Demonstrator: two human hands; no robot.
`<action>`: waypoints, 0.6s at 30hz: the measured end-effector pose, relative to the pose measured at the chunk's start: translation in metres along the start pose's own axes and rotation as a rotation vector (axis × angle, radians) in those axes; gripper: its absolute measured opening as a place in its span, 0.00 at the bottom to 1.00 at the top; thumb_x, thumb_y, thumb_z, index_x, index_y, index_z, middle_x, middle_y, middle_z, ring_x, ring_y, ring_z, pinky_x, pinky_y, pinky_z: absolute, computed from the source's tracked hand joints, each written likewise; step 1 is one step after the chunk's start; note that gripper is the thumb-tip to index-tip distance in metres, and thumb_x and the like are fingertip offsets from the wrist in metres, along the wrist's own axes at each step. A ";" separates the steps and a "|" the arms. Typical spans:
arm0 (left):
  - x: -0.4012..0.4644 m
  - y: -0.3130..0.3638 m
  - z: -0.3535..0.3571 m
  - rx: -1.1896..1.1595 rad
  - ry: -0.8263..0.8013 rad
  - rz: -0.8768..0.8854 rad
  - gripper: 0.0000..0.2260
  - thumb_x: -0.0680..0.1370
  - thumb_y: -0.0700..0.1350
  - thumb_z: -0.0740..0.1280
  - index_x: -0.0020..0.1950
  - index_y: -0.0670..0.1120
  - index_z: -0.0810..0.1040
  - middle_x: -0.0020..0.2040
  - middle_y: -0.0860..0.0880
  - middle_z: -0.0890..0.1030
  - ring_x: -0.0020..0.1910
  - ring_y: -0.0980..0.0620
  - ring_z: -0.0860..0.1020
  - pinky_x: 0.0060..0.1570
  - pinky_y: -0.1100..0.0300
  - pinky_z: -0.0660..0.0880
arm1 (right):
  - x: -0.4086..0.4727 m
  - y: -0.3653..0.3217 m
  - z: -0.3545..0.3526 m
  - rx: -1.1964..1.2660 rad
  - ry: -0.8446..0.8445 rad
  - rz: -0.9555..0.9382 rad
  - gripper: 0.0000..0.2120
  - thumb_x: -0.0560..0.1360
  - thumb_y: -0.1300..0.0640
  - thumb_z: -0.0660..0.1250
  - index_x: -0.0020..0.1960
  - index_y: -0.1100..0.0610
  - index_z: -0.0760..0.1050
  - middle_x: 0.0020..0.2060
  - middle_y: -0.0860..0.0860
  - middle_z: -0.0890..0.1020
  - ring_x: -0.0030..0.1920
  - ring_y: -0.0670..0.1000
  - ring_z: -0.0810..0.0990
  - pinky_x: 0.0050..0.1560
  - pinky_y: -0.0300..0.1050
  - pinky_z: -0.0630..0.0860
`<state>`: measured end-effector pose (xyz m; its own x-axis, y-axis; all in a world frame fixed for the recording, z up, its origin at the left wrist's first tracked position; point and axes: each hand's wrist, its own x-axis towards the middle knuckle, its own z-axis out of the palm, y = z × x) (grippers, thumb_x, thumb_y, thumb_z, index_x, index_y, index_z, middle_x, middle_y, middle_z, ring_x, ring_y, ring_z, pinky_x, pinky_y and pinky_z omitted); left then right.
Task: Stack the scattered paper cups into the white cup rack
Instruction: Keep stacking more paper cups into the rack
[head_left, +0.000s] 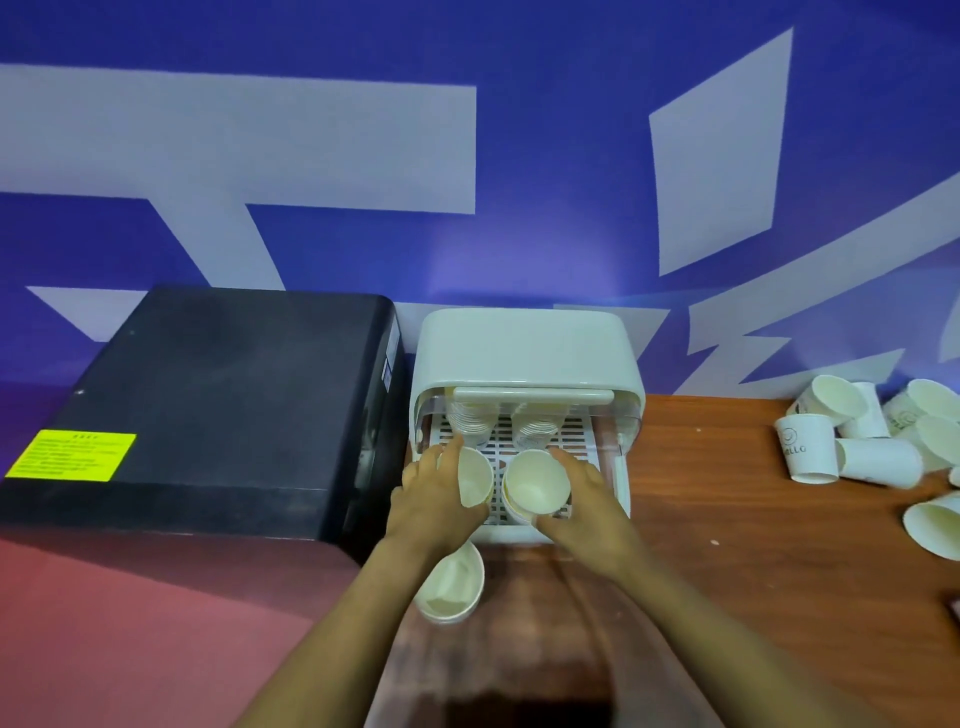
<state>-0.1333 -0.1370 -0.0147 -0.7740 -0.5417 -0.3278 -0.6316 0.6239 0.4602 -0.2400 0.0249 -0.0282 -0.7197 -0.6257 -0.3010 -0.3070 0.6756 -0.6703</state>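
While both arms reach forward over the wooden table (753, 545), each hand grips a paper cup above the slotted tray (571, 434) of the white cup rack (524, 353). Left hand (431, 499) wraps around the left cup (475, 475), mouth tilted toward the camera. Right hand (587, 499) clasps the right cup (535, 486) from the side; this one seems to be nested cups, with a second rim showing beneath. Two stacks of cups (470, 421) sit further back on the tray, under the rack's raised lid. Another cup (452, 584) lies on the table just below the left wrist. Scattered cups (862, 441) lie piled at the table's right edge, well apart from the rack. Black appliance (208, 405) with yellow label (72, 454) stands just left of the rack.
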 end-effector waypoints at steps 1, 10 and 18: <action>0.001 -0.002 0.002 0.006 -0.028 -0.003 0.39 0.73 0.57 0.67 0.78 0.52 0.50 0.76 0.51 0.57 0.73 0.43 0.59 0.68 0.44 0.65 | -0.001 0.001 0.001 -0.012 -0.031 0.008 0.41 0.70 0.54 0.72 0.76 0.46 0.52 0.67 0.51 0.66 0.65 0.51 0.70 0.62 0.45 0.69; -0.001 -0.005 -0.001 0.062 -0.102 0.000 0.40 0.75 0.59 0.67 0.78 0.52 0.47 0.79 0.48 0.50 0.76 0.43 0.52 0.70 0.43 0.58 | -0.008 0.007 0.000 0.023 -0.117 0.050 0.43 0.71 0.52 0.71 0.77 0.45 0.49 0.71 0.51 0.63 0.69 0.52 0.67 0.68 0.48 0.67; -0.028 0.019 -0.023 -0.050 0.100 0.181 0.28 0.76 0.52 0.66 0.74 0.51 0.62 0.74 0.50 0.62 0.72 0.46 0.61 0.67 0.50 0.62 | -0.045 0.022 -0.029 -0.037 -0.066 0.046 0.32 0.73 0.55 0.71 0.73 0.51 0.62 0.65 0.54 0.70 0.54 0.52 0.76 0.55 0.34 0.70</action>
<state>-0.1229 -0.1228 0.0219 -0.8650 -0.4777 -0.1537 -0.4774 0.6890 0.5453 -0.2328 0.0793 -0.0094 -0.6911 -0.6175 -0.3756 -0.2987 0.7172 -0.6296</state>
